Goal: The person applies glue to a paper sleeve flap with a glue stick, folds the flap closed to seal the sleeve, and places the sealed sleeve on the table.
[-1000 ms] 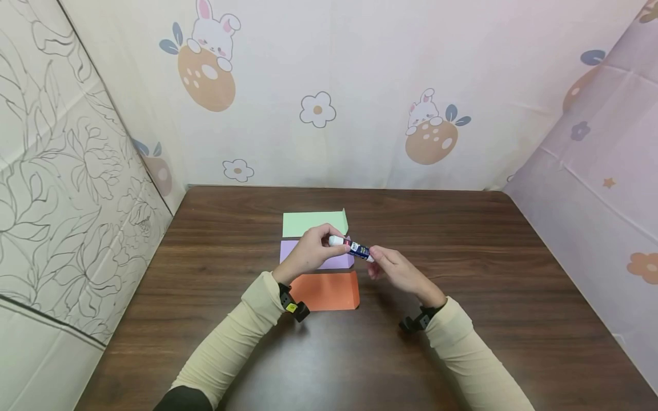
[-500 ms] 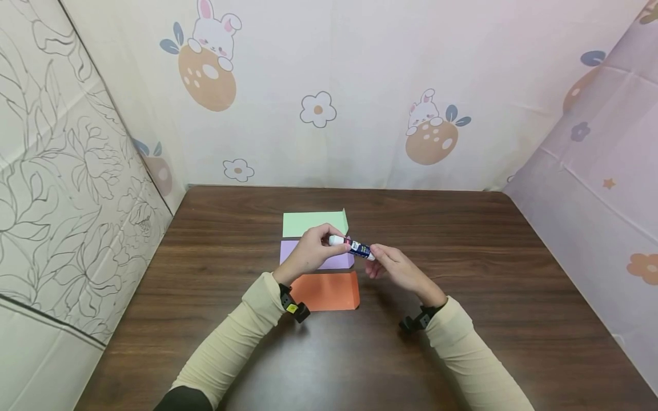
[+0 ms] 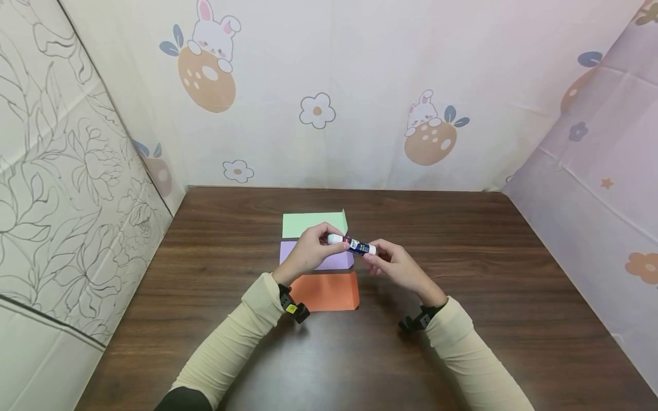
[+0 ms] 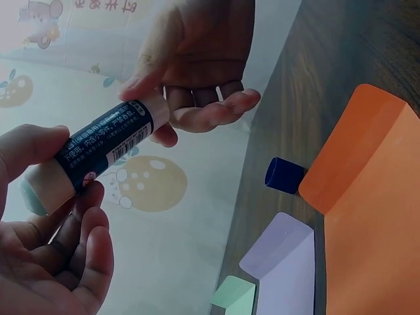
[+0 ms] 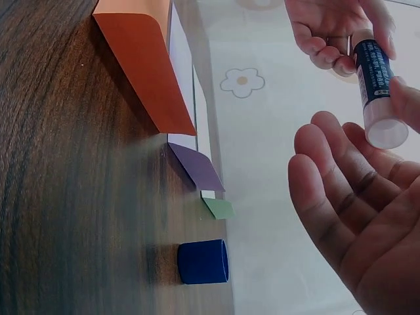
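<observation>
A glue stick (image 3: 357,245) with a dark blue label is held slantwise above the papers. My left hand (image 3: 311,249) grips it near its white collar between thumb and fingers. The pale glue tip (image 4: 33,197) shows uncovered at that end in the left wrist view. With thumb and forefinger, my right hand (image 3: 397,264) pinches the white base (image 5: 386,131) at the other end; its remaining fingers are spread loosely. The dark blue cap (image 4: 284,176) lies on the table beyond the orange paper; the right hand hides it in the head view.
Three folded paper pieces lie in a row on the dark wooden table (image 3: 462,240): green (image 3: 303,224) at the back, purple (image 3: 336,262) in the middle, orange (image 3: 326,292) nearest. Each has a raised flap at its right end. A patterned curtain (image 3: 360,68) hangs behind the table.
My right thumb has slid down off the top of the base and the forefinger now lies above it, baring more of the white base. The left hand and papers stay put.
</observation>
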Action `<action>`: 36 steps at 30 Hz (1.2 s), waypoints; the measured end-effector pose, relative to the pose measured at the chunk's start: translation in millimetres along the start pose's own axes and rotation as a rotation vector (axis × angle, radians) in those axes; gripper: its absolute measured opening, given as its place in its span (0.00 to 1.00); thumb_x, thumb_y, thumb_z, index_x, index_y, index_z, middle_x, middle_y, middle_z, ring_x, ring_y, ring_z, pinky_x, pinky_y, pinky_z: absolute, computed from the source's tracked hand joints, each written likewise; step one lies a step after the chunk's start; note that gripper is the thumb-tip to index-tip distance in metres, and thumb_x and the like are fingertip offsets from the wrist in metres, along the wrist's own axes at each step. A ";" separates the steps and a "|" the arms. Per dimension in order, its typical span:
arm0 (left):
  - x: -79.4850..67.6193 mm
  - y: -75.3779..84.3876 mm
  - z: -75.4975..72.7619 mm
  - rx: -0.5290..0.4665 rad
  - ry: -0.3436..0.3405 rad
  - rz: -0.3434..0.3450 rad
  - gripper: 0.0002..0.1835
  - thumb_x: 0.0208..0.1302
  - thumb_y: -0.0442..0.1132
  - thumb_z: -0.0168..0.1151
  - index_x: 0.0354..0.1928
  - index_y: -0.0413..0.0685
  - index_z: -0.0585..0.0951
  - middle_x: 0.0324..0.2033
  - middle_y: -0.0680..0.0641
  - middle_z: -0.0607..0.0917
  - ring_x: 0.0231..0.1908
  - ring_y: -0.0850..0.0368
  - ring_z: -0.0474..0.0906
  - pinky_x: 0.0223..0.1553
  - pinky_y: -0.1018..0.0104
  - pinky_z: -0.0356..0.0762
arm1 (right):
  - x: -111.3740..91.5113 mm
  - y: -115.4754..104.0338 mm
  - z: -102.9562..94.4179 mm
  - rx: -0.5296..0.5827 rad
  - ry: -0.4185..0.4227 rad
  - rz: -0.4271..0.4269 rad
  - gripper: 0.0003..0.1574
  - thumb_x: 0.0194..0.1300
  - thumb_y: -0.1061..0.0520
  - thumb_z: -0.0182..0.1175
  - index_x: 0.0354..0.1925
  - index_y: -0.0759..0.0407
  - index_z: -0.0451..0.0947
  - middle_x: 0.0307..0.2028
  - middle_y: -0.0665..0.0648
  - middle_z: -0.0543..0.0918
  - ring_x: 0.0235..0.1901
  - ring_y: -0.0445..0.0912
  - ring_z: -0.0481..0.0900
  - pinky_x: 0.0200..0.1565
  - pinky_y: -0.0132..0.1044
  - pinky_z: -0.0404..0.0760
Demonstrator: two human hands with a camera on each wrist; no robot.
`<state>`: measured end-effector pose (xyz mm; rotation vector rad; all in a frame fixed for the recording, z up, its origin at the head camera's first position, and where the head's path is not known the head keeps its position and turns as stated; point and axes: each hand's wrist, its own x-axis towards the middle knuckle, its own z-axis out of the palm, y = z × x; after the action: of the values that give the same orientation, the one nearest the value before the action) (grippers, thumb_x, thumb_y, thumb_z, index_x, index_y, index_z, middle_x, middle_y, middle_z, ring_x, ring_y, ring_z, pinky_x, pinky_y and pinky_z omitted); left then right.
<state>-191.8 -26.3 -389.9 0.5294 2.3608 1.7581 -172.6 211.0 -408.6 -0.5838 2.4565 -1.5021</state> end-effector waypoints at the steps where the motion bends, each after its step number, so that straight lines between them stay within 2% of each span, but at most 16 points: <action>1: -0.2 0.1 0.0 -0.001 -0.002 -0.001 0.12 0.59 0.40 0.69 0.42 0.43 0.81 0.32 0.47 0.80 0.29 0.59 0.71 0.31 0.70 0.70 | 0.0 0.9 0.2 -0.002 0.002 0.002 0.14 0.70 0.55 0.58 0.47 0.63 0.75 0.36 0.73 0.78 0.30 0.46 0.79 0.37 0.43 0.84; 7: -1.1 0.5 -0.6 -0.001 -0.005 -0.007 0.13 0.60 0.41 0.69 0.43 0.42 0.81 0.33 0.46 0.81 0.30 0.59 0.71 0.31 0.70 0.71 | 0.7 3.7 0.5 -0.018 0.023 0.004 0.14 0.68 0.54 0.60 0.47 0.61 0.76 0.36 0.71 0.79 0.31 0.50 0.79 0.37 0.43 0.84; 15: -0.5 0.4 -0.1 0.021 -0.011 -0.010 0.13 0.60 0.41 0.68 0.43 0.42 0.81 0.33 0.46 0.81 0.31 0.58 0.72 0.31 0.70 0.71 | -0.6 1.5 0.0 0.001 0.062 -0.010 0.14 0.67 0.57 0.61 0.50 0.61 0.78 0.36 0.74 0.78 0.33 0.64 0.78 0.37 0.45 0.84; 27: -1.0 -2.3 -1.3 0.014 -0.019 -0.012 0.13 0.59 0.40 0.69 0.44 0.43 0.81 0.33 0.46 0.80 0.30 0.58 0.71 0.31 0.70 0.70 | 0.7 1.3 -1.1 -0.007 0.101 -0.016 0.16 0.66 0.55 0.62 0.50 0.60 0.79 0.33 0.67 0.80 0.33 0.63 0.78 0.36 0.44 0.84; 36: -1.3 -3.5 -1.2 0.021 -0.030 -0.007 0.14 0.58 0.41 0.70 0.44 0.43 0.81 0.33 0.47 0.80 0.30 0.58 0.71 0.31 0.70 0.71 | -1.0 -3.3 -2.4 0.009 0.117 -0.021 0.17 0.66 0.56 0.63 0.51 0.61 0.79 0.33 0.67 0.81 0.34 0.63 0.78 0.37 0.43 0.84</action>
<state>-191.7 -28.8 -393.0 0.5463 2.3602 1.7124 -171.9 212.0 -404.5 -0.5362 2.5356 -1.5982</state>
